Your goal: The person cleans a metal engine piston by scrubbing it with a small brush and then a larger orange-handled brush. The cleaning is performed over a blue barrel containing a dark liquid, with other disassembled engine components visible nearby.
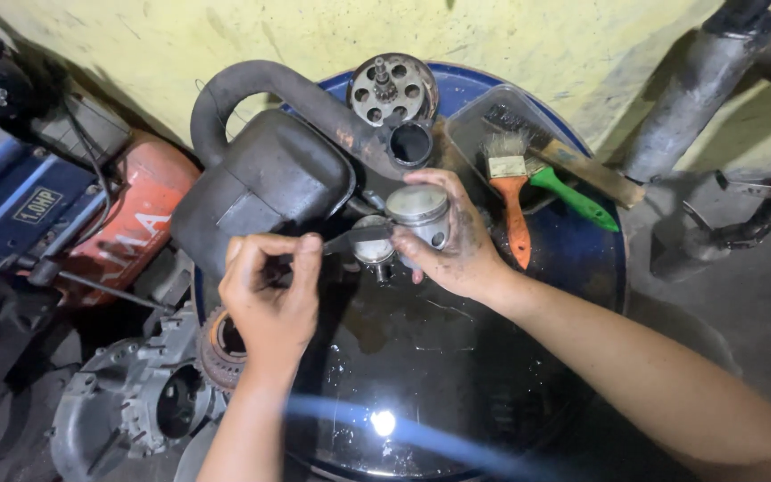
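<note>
Piston [418, 212] sits above the blue drum top [600, 259], crown up, clamped in the right hand [457, 241] with fingers wrapped round the skirt. Left hand [269, 290] pinches a thin dark tool [354, 239], tip against the piston's side. Risk: oily fingers, so the tool could skid and score the piston, or the piston could drop onto the small metal part [374, 252] just below. Black muffler [269, 170] crowds the left side. Paintbrushes [528, 178] lie in a tray [475, 120] near the right.
</note>
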